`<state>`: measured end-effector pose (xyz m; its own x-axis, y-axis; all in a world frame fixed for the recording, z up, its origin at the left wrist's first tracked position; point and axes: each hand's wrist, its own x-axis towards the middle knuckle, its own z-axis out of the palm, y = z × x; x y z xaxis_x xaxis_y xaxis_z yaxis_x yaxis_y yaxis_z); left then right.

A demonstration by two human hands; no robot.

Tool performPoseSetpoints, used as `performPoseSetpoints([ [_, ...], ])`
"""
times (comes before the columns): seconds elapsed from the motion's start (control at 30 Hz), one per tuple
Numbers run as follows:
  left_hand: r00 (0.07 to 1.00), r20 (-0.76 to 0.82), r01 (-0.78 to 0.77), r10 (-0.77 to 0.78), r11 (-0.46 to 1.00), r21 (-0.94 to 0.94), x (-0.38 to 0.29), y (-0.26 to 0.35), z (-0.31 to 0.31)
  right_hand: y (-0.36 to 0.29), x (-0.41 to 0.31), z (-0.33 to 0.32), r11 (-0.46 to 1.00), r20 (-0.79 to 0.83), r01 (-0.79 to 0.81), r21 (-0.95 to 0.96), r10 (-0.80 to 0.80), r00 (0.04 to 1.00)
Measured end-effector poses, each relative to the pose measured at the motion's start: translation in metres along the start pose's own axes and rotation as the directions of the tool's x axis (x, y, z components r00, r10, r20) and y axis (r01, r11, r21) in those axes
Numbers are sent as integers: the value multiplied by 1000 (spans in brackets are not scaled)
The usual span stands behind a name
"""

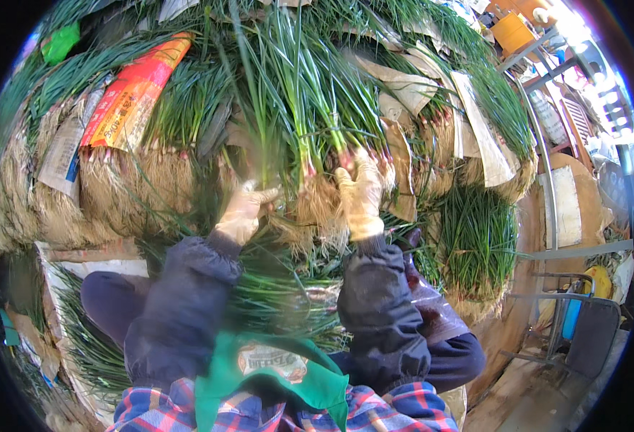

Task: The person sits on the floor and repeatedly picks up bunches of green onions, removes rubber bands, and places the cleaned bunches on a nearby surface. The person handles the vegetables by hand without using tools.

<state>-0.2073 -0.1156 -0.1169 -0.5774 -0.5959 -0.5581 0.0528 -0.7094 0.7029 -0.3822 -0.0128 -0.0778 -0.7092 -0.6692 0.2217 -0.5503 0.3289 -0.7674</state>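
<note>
Both my hands wear pale, stained work gloves and reach into a thick row of green onions (295,102) with reddish bases and long, tan roots (319,205). My right hand (361,197) has its thumb and fingers around the reddish base of a few stalks (344,156). Left of the hanging roots, my left hand (245,209) is blurred, its thumb pointing right beside the foot of a green stalk (265,156). Whether it grips that stalk cannot be made out. More green onions (290,297) lie between my legs, below my forearms.
Bundled onions (160,173) line the left, partly under a red and orange printed sack (136,92). Brown paper or sacking (403,173) lies among those at right. Another bundle (479,243) stands by my right knee. Farther right are a metal-framed chair (592,335) and a metal rail (576,251).
</note>
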Motion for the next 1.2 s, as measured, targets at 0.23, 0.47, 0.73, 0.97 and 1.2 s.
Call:
performPoseSetpoints([
  [0.23, 999, 22, 50, -49, 998, -43, -20, -72, -74, 65, -91, 44, 947, 242, -218, 237, 160, 957],
  [0.47, 989, -145, 18, -15, 1000, 21, -57, -88, -60, 3, -124, 126, 202, 790, -846, 492, 304, 532],
  [0.73, 968, -242, -87, 66, 993, -78, -90, -60, -78, 74, -100, 116, 720, 209, -482, 499, 440, 874],
  [0.97, 963, -256, 121, -85, 985, 126, 7, -99, -79, 108, -150, 79, 796, 716, 334, -505, 171, 676],
  [1.2, 990, -26, 133, -137, 984, -120, -25, -61, -73, 87, -139, 20, 861, 929, 432, -269, 113, 352],
])
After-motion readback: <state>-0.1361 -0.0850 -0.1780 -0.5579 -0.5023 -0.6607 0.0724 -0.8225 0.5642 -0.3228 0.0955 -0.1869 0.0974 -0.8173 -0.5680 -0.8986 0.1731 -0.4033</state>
